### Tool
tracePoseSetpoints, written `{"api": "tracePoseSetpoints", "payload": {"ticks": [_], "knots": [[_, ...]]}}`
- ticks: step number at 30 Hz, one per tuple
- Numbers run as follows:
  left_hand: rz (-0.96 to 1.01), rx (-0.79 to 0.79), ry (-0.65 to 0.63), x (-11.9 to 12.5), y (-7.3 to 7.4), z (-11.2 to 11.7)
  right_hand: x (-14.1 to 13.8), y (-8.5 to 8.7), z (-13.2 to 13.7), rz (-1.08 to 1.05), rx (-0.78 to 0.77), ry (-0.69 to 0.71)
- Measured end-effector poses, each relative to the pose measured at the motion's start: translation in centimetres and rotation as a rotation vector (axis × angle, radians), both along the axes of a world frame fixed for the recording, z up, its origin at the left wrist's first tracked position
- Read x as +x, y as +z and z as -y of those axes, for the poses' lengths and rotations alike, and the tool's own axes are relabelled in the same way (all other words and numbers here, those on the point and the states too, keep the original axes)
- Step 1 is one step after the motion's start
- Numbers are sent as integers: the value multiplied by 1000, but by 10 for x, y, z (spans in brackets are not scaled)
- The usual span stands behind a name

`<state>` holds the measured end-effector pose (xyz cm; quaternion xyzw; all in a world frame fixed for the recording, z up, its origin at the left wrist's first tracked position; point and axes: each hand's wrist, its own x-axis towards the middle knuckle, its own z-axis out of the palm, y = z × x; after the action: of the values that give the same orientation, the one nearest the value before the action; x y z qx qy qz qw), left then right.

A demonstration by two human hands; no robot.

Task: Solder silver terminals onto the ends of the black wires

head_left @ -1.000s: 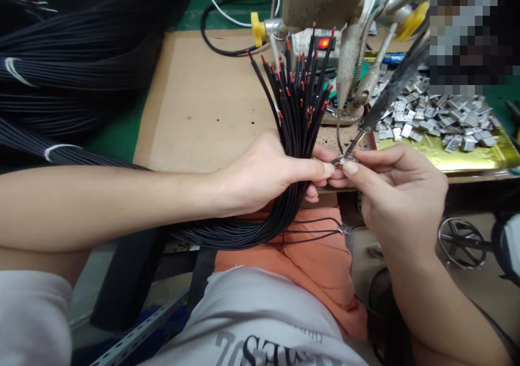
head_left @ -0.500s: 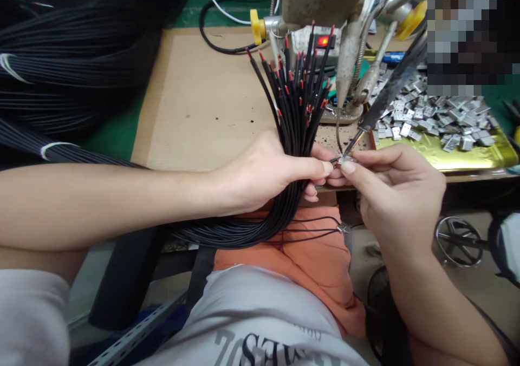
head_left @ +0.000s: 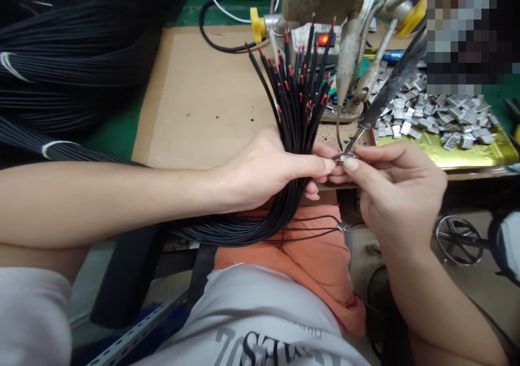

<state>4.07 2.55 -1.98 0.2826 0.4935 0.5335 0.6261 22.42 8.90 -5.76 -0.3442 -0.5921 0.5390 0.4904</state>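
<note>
My left hand [head_left: 264, 168] is shut around a thick bundle of black cables [head_left: 298, 106], whose thin red-tipped ends fan upward. Its thumb pinches one wire end [head_left: 335, 158] against a small metal terminal tab [head_left: 346, 157]. My right hand [head_left: 394, 187] holds that tab between thumb and fingertips. A soldering iron [head_left: 390, 92] with a black handle comes in from the upper right, its tip [head_left: 352, 145] reaching down at the tab. Contact between tip and tab is hard to tell.
A gold tray [head_left: 459, 157] holds several loose metal tabs [head_left: 439, 118] at right. Coiled black cable bundles [head_left: 73, 68] lie at left on a green surface. Behind the cable ends stands a metal machine [head_left: 320, 0] with a lit red switch [head_left: 324, 39], on a cardboard sheet [head_left: 203, 95].
Both hands and the cable bundle sit slightly higher in the picture. My left thumb and the tab are a little closer to the iron tip; the grip has not changed.
</note>
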Motion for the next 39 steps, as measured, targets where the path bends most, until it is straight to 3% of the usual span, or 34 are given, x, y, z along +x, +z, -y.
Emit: {"api": "tracePoseSetpoints", "payload": {"ticks": [5, 16, 22, 26, 30, 32, 35, 39], "knots": [[-3, -12, 6, 1, 0, 0, 1, 3, 1, 87, -27, -40], [-2, 20, -18, 0, -1, 1, 2, 1, 0, 57, 23, 12], [-162, -10, -80, 1, 6, 10, 6, 11, 7, 139, 112, 44], [-264, 23, -132, 3, 10, 17, 24, 22, 7, 226, 186, 9], [-351, 36, -145, 3, 11, 19, 61, 42, -9, 463, 255, 243], [-334, 20, -186, 2, 12, 18, 70, 49, -15, 540, 304, 221], [-327, 41, -265, 0, 11, 16, 59, 48, -9, 485, 268, 104], [-355, 162, -334, -1, 8, 14, 24, 34, 12, 448, 354, 227]]}}
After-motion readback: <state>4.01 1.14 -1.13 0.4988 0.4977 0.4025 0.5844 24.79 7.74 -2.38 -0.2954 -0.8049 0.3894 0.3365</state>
